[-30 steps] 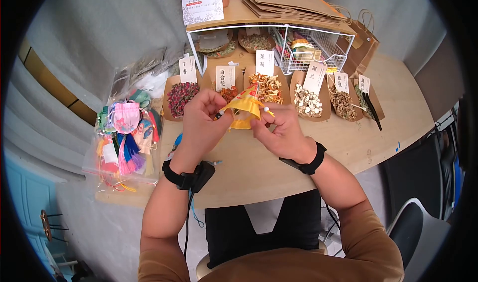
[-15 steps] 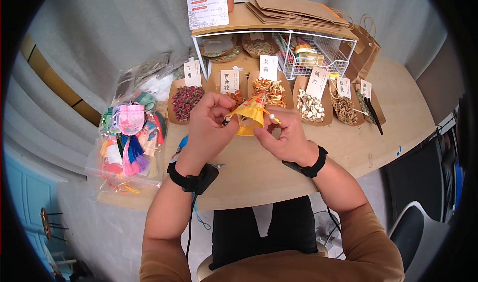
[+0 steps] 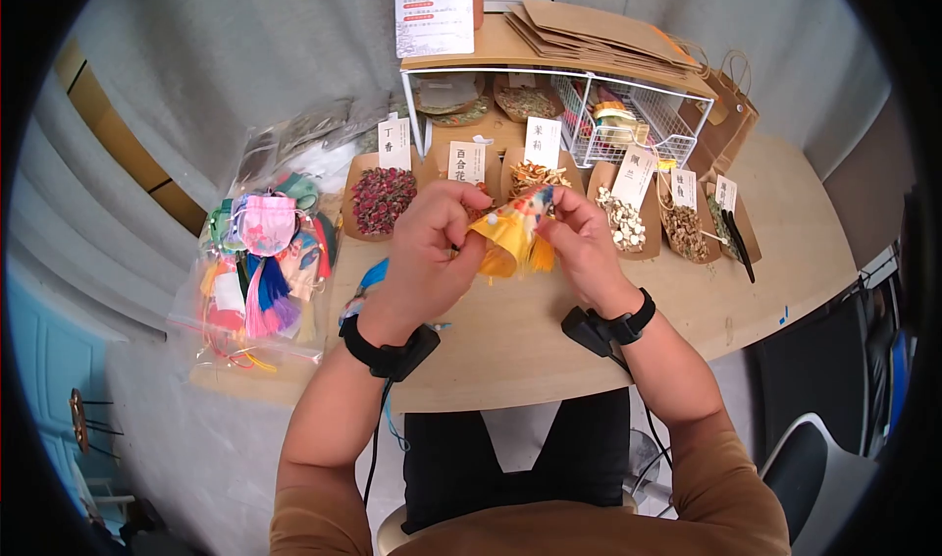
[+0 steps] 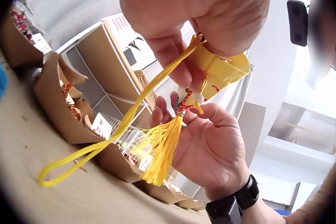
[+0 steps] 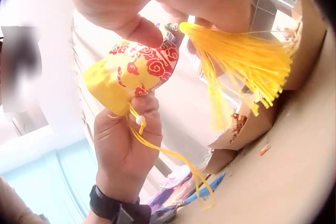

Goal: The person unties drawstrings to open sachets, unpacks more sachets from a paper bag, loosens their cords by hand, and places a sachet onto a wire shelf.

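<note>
A small yellow drawstring pouch point(image 5: 149, 61) with red cloud patterns is held in the air between both hands over the table. My left hand point(image 3: 439, 242) pinches it near its plain yellow mouth. At the patterned end, my right hand point(image 3: 586, 252) pinches the pouch between thumb and fingers, close to where the yellow tassel point(image 5: 247, 64) is tied on. The tassel hangs down beside the right fingers. A looped yellow cord point(image 4: 123, 124) dangles from the mouth side, and a white bead point(image 5: 140, 120) sits on the drawstring.
Kraft trays of dried flowers stand behind the hands, including rosebuds point(image 3: 383, 201) and white pieces point(image 3: 621, 219), with name cards. Black tongs point(image 3: 738, 237) lie on the right tray. On the left is a plastic bag with colourful pouches point(image 3: 265, 224). A shelf point(image 3: 549, 55) stands behind.
My right hand has shifted from the pouch's mouth to its patterned, tasselled end. The pouch has turned, its mouth now toward the left hand, and the tassel shows. The head view has shifted slightly.
</note>
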Motion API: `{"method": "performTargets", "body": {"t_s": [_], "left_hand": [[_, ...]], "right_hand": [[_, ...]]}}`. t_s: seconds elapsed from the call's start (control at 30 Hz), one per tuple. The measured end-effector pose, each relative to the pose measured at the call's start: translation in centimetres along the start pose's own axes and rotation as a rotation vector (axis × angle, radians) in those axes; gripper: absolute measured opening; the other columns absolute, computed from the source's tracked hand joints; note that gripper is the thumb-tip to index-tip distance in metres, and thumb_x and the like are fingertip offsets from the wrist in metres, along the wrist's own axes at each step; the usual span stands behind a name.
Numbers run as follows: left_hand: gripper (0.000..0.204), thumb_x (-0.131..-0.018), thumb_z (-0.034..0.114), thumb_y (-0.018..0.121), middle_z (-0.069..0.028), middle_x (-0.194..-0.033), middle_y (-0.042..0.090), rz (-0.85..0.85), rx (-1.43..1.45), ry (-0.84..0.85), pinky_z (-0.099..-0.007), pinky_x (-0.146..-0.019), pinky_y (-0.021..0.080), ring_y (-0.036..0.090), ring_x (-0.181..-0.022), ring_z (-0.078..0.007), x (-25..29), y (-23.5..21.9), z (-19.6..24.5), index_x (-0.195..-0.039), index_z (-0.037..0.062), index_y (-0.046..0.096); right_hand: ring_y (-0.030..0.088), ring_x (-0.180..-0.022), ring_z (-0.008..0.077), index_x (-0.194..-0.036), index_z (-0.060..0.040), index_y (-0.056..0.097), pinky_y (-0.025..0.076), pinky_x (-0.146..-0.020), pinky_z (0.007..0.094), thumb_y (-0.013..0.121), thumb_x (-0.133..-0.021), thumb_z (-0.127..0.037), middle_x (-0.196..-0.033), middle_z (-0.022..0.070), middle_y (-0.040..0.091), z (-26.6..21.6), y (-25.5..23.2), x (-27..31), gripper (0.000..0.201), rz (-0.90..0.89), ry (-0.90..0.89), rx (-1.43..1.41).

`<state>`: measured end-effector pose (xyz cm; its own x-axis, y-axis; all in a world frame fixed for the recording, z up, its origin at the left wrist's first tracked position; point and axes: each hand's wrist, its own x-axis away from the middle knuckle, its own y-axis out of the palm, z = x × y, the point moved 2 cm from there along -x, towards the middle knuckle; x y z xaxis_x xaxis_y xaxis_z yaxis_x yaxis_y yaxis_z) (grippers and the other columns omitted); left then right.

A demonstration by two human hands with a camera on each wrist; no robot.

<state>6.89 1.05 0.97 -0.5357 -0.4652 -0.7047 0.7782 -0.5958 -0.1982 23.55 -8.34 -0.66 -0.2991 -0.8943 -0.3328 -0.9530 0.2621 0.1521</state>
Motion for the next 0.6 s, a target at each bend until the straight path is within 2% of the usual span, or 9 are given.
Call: {"method": "performTargets", "body": {"t_s": [0.03, 0.1, 0.13, 0.2, 0.27, 0.33, 0.4, 0.53, 0.6], "left_hand": [[0.024, -0.073, -0.015, 0.056, -0.0157, -0.110, 0.053, 0.011, -0.003, -0.001, -0.0264, -0.081, 0.047, 0.058, -0.097, -0.0179, -0.1, -0.2, 0.3, -0.073, 0.0036, 0.042], [0.016, -0.073, -0.012, 0.057, -0.0186, -0.116, 0.052, -0.029, -0.159, 0.141, -0.0287, -0.079, 0.048, 0.061, -0.093, -0.0217, -0.3, -0.3, 1.4, -0.072, 0.0028, 0.051], [0.016, -0.073, -0.012, 0.057, -0.0186, -0.116, 0.052, -0.017, -0.164, 0.139, -0.0287, -0.079, 0.048, 0.061, -0.093, -0.0217, -0.3, -0.4, 1.7, -0.072, 0.0028, 0.051], [0.016, -0.073, -0.013, 0.055, -0.0195, -0.122, 0.051, -0.076, -0.161, 0.164, -0.0283, -0.088, 0.044, 0.056, -0.105, -0.0243, -0.1, -0.2, 2.0, -0.076, 0.0020, 0.059], [0.016, -0.073, -0.013, 0.056, -0.0196, -0.123, 0.050, -0.055, -0.074, 0.122, -0.0292, -0.085, 0.046, 0.058, -0.104, -0.0247, 0.2, 0.3, 1.7, -0.078, 0.0015, 0.061], [0.017, -0.072, -0.013, 0.057, -0.0197, -0.125, 0.048, -0.034, 0.015, 0.087, -0.0300, -0.083, 0.048, 0.059, -0.102, -0.0250, 0.3, 0.2, 1.7, -0.080, 0.0009, 0.063], [0.014, -0.072, -0.012, 0.058, -0.0206, -0.126, 0.046, -0.177, -0.216, 0.052, -0.0333, -0.077, 0.051, 0.063, -0.095, -0.0268, 0.2, 0.0, 1.8, -0.080, -0.0012, 0.062], [0.009, -0.074, -0.009, 0.059, -0.0204, -0.125, 0.047, -0.168, -0.346, 0.146, -0.0342, -0.075, 0.051, 0.063, -0.090, -0.0274, 0.2, 0.2, 1.5, -0.077, -0.0015, 0.063], [0.021, -0.076, -0.005, 0.059, -0.0224, -0.124, 0.047, -0.262, -0.439, 0.120, -0.0351, -0.079, 0.050, 0.061, -0.095, -0.0304, 0.3, 0.1, 1.8, -0.096, -0.0022, 0.062]], "right_hand": [[0.056, -0.093, 0.0098, -0.108, 0.0012, 0.057, 0.046, -0.082, 0.0249, 0.051, -0.087, 0.003, -0.104, 0.0042, 0.061, 0.2, 0.1, 0.0, 0.021, 0.002, 0.034, -0.064], [0.062, -0.080, 0.0103, -0.105, 0.0007, 0.057, 0.051, -0.074, 0.0239, 0.051, -0.091, 0.000, -0.097, 0.0056, 0.064, 0.2, 0.2, 0.0, 0.015, -0.015, 0.088, -0.142], [0.062, -0.080, 0.0103, -0.105, 0.0007, 0.057, 0.051, -0.074, 0.0239, 0.051, -0.091, 0.000, -0.097, 0.0056, 0.064, 0.0, 0.4, 0.0, 0.015, -0.026, 0.093, -0.139], [0.063, -0.079, 0.0117, -0.106, 0.0010, 0.056, 0.054, -0.070, 0.0256, 0.050, -0.092, -0.001, -0.098, 0.0071, 0.064, -0.5, 0.8, 0.1, 0.016, -0.025, 0.138, -0.232], [0.064, -0.080, 0.0129, -0.109, 0.0011, 0.055, 0.057, -0.069, 0.0279, 0.048, -0.093, -0.002, -0.099, 0.0082, 0.064, -0.3, 0.8, 0.0, 0.018, -0.067, 0.153, -0.239], [0.064, -0.078, 0.0136, -0.112, 0.0010, 0.054, 0.058, -0.067, 0.0287, 0.047, -0.093, -0.001, -0.100, 0.0089, 0.064, -0.2, 0.9, -0.1, 0.020, 0.004, 0.190, -0.285], [0.065, -0.079, 0.0141, -0.114, 0.0012, 0.053, 0.059, -0.066, 0.0288, 0.047, -0.093, -0.001, -0.103, 0.0093, 0.063, 0.3, 0.3, -0.2, 0.022, -0.024, 0.188, -0.267], [0.064, -0.084, 0.0140, -0.115, 0.0014, 0.053, 0.059, -0.064, 0.0277, 0.047, -0.094, -0.002, -0.104, 0.0094, 0.063, 0.5, 0.1, -0.3, 0.022, -0.061, 0.196, -0.233], [0.064, -0.085, 0.0138, -0.115, 0.0014, 0.053, 0.059, -0.064, 0.0276, 0.047, -0.094, -0.002, -0.104, 0.0093, 0.063, 0.6, 0.3, -0.3, 0.022, -0.057, 0.191, -0.222]]}}
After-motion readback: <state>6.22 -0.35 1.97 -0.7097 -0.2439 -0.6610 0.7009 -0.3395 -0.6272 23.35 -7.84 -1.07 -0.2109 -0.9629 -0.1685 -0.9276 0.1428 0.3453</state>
